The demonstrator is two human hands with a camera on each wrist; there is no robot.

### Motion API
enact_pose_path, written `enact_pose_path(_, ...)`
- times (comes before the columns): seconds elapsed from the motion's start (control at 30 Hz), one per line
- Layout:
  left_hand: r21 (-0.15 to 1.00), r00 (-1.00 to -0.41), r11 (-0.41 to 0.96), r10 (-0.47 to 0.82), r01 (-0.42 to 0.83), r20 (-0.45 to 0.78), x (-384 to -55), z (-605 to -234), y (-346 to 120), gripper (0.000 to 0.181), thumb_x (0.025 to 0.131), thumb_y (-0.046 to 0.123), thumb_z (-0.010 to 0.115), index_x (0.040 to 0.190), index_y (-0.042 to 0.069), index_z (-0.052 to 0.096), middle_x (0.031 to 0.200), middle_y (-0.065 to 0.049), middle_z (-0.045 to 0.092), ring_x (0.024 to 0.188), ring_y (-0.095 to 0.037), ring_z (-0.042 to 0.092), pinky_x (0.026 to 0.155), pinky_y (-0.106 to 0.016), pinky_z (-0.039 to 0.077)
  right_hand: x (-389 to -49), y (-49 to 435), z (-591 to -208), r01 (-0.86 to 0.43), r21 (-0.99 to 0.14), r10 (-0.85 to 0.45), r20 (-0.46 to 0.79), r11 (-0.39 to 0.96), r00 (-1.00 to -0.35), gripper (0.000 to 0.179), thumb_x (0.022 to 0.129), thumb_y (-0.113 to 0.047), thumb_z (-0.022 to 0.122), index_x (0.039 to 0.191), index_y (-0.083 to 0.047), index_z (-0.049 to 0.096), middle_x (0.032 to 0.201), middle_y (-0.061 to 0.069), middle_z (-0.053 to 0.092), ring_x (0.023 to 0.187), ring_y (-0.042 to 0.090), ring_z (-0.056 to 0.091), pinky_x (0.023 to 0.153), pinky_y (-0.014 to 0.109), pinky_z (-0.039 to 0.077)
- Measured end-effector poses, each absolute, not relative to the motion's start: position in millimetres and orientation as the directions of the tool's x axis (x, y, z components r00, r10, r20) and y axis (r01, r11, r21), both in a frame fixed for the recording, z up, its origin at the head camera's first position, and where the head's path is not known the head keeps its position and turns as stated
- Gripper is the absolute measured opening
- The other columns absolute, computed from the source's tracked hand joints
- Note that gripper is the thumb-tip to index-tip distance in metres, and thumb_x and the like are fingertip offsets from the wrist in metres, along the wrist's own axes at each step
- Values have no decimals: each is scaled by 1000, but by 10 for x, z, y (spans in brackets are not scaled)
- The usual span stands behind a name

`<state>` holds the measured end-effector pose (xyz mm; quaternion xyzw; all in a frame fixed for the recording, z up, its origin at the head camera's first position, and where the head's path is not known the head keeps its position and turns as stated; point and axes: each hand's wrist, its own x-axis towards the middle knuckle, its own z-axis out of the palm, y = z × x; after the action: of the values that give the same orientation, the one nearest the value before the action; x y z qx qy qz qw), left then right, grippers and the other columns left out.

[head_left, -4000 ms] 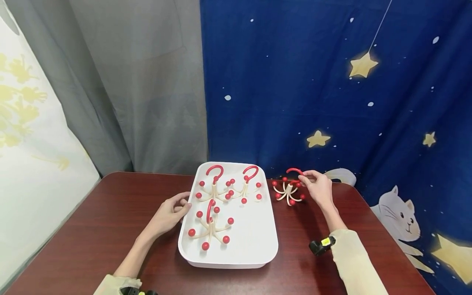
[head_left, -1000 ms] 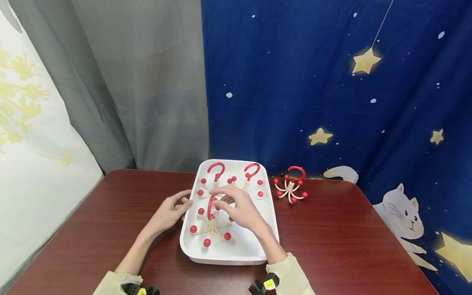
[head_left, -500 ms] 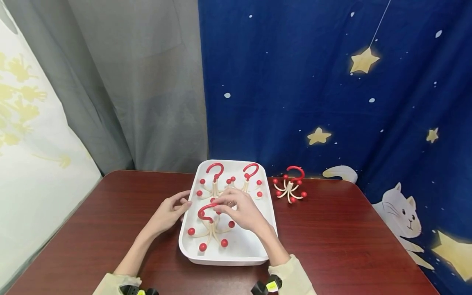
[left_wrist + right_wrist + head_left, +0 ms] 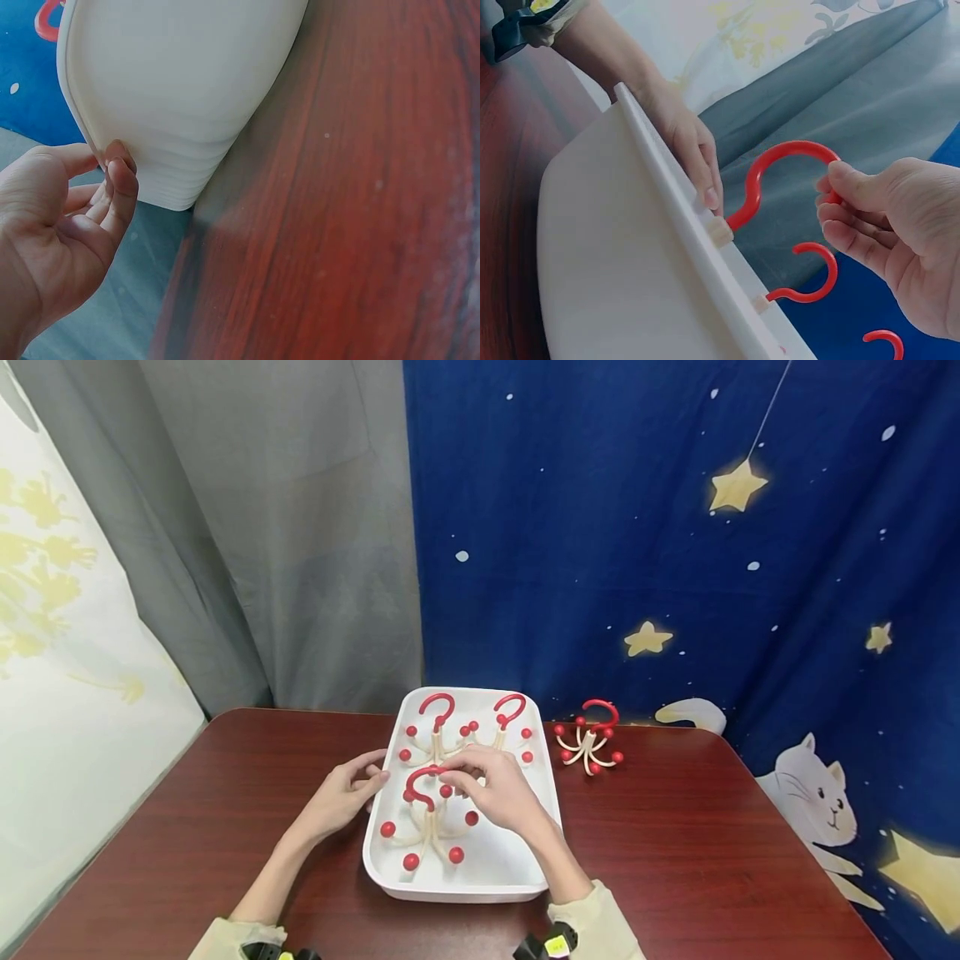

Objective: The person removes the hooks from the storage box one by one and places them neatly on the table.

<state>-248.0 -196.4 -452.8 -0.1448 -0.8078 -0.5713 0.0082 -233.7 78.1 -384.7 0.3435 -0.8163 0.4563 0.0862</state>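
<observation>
A white tray (image 4: 510, 860) holds several hangers, each with a red hook on top and curved cream arms tipped with red balls. My right hand (image 4: 501, 789) pinches the hook end of the front hanger (image 4: 429, 827) between thumb and fingers, seen closely on the red hook (image 4: 795, 148) in the right wrist view. That hanger stands in the tray's front left part. My left hand (image 4: 347, 795) pinches the tray's left rim; the left wrist view shows the thumb and fingertips on the tray wall (image 4: 187, 82).
Behind the front hanger stand a back left hanger (image 4: 438, 739) and a back right hanger (image 4: 501, 737), partly hidden by my right hand. Another hanger (image 4: 590, 743) stands on the brown table (image 4: 675, 843), right of the tray. Curtains (image 4: 562, 568) hang beyond the table's back edge.
My right hand has come from the hanger on the table, which it let go, to the front hanger in the tray and taken its hook. The hook has turned. My left hand stays.
</observation>
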Motion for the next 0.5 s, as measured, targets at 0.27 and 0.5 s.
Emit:
enact_pose_path(0.27, 921, -962, 317, 218, 227, 163, -2477, -4522, -1966, 51, 99, 9, 66, 143, -8, 47, 95, -16, 59, 65, -15, 61, 62, -29, 53, -2324, 891, -3749, -658, -688, -368, 551, 306, -749, 13, 90, -9, 77, 103, -8, 78, 83, -4, 68, 66, 8, 62, 62, 30, 56)
enact_pose_path(0.5, 926, -962, 302, 219, 227, 165, -2476, -4520, -1962, 52, 99, 11, 66, 143, -8, 47, 93, -16, 59, 64, -14, 60, 60, -29, 52, -2329, 1073, -3657, -677, -657, -281, 616, 333, -736, 11, 89, -11, 78, 100, -10, 79, 85, -5, 71, 67, 9, 65, 66, 28, 56)
